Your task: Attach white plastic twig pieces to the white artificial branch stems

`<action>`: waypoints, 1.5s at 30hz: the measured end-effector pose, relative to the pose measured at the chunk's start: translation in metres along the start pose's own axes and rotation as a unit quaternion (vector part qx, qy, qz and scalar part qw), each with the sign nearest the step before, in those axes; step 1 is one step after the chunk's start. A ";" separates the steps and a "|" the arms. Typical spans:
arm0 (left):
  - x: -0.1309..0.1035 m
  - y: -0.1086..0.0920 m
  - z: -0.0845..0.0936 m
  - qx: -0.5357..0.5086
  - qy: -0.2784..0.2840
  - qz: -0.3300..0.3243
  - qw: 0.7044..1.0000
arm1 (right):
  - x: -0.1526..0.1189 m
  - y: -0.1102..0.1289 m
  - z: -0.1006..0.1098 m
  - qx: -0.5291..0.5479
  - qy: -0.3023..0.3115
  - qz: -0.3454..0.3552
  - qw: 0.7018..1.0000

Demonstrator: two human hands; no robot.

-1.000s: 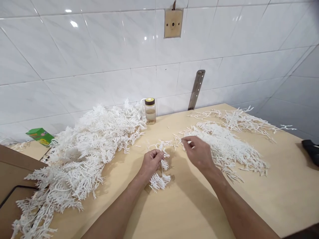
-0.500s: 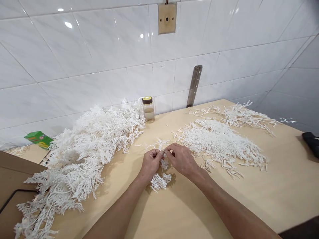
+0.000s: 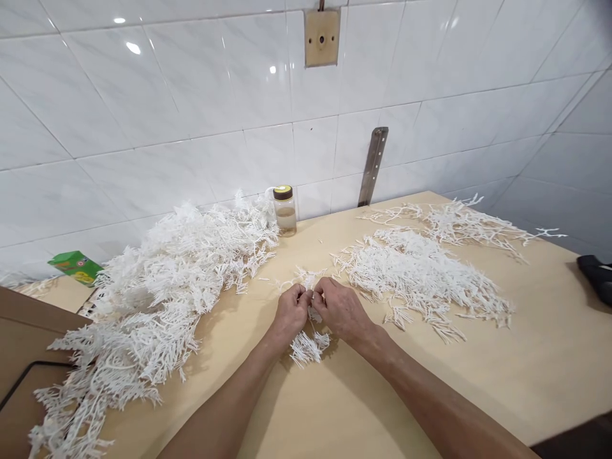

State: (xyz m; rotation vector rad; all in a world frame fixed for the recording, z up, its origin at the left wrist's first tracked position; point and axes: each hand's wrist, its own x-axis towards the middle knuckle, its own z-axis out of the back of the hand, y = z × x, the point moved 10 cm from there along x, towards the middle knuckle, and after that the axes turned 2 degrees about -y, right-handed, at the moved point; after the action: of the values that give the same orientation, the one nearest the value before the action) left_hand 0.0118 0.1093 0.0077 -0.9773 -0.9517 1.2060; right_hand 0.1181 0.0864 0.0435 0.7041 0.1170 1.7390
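Both hands meet over the middle of the table, fingertips almost touching. My left hand (image 3: pixel 290 310) is closed, pinching a white branching plastic sprig (image 3: pixel 310 347). From the other side my right hand (image 3: pixel 340 306) pinches the same sprig, its thumb and forefinger close to my left thumb. Feathery tips of the sprig hang below the hands, and more of it shows just beyond them. The exact spot being gripped is hidden by the fingers. To the left rises a large heap of white leafy sprigs (image 3: pixel 191 274); a flatter pile of small white pieces (image 3: pixel 421 274) lies to the right.
Bare, thin white stems (image 3: pixel 473 223) lie at the back right. A lidded jar of liquid (image 3: pixel 285 213) stands near the tiled wall, beside a metal bracket (image 3: pixel 373 167). At the left are a green box (image 3: pixel 75 266) and a cardboard box (image 3: pixel 33 344). A black object (image 3: pixel 595 277) sits far right.
My right hand has shifted slightly left and its fingers have curled in closer to my left hand. The sprig has barely moved; the piles look the same.
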 end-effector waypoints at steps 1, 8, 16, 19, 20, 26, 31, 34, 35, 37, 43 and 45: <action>0.000 0.001 0.000 -0.005 0.001 0.002 1.000 | 0.002 -0.004 0.000 0.004 -0.003 -0.021 1.000; -0.006 0.011 -0.005 -0.152 0.034 0.048 0.987 | 0.002 -0.091 0.053 0.067 -0.126 -0.222 0.965; -0.008 0.008 -0.008 -0.230 0.066 0.097 0.966 | 0.004 -0.062 0.071 0.145 -0.153 -0.082 0.974; -0.009 0.007 -0.008 -0.227 0.067 0.096 0.967 | 0.004 -0.023 0.040 0.201 -0.040 -0.023 0.979; -0.009 0.007 -0.008 -0.226 0.066 0.097 0.967 | 0.003 -0.015 0.032 0.207 -0.018 -0.016 0.978; -0.008 0.009 -0.009 -0.221 0.054 0.097 0.969 | 0.001 -0.012 0.019 0.201 0.029 -0.055 0.978; -0.003 0.011 -0.002 -0.159 0.008 0.066 0.985 | 0.000 -0.012 0.015 0.145 0.021 -0.029 0.989; -0.002 0.009 0.004 -0.097 -0.026 0.031 0.994 | -0.003 -0.007 0.009 0.082 0.019 0.003 0.996; -0.002 0.008 0.006 -0.080 -0.034 0.023 0.996 | -0.004 -0.005 0.006 0.065 0.022 0.006 0.998; -0.004 0.006 0.008 -0.056 -0.052 0.007 0.997 | -0.005 -0.004 0.001 0.047 0.028 -0.006 0.998; -0.014 -0.011 0.014 0.011 -0.103 -0.070 0.992 | -0.006 -0.020 -0.010 0.148 0.051 -0.148 0.977; -0.016 -0.015 0.015 0.030 -0.111 -0.089 0.989 | -0.006 -0.022 -0.011 0.169 0.056 -0.169 0.969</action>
State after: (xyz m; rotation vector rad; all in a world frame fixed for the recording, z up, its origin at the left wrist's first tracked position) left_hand 0.0000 0.0933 0.0260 -0.7047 -1.1471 1.2019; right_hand 0.1316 0.0905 0.0229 0.7800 0.5911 1.4418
